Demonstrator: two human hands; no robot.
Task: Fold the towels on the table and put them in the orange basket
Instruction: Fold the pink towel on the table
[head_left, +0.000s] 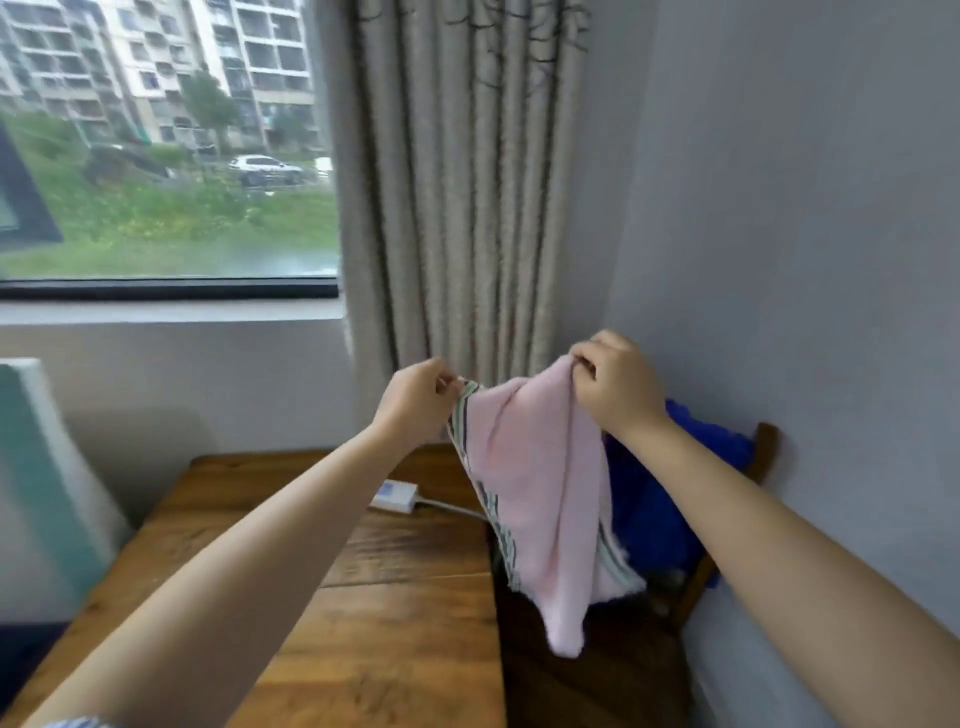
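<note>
I saw left hand and right hand fingers pinching the pink towel's top corners, hanging at 3 o'clock off the table.

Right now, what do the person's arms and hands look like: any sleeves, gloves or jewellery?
Both forearms are bare. The left hand and right hand show no gloves, rings or watch. A blue-and-white patterned sleeve edge peeks in at the bottom left.
</note>
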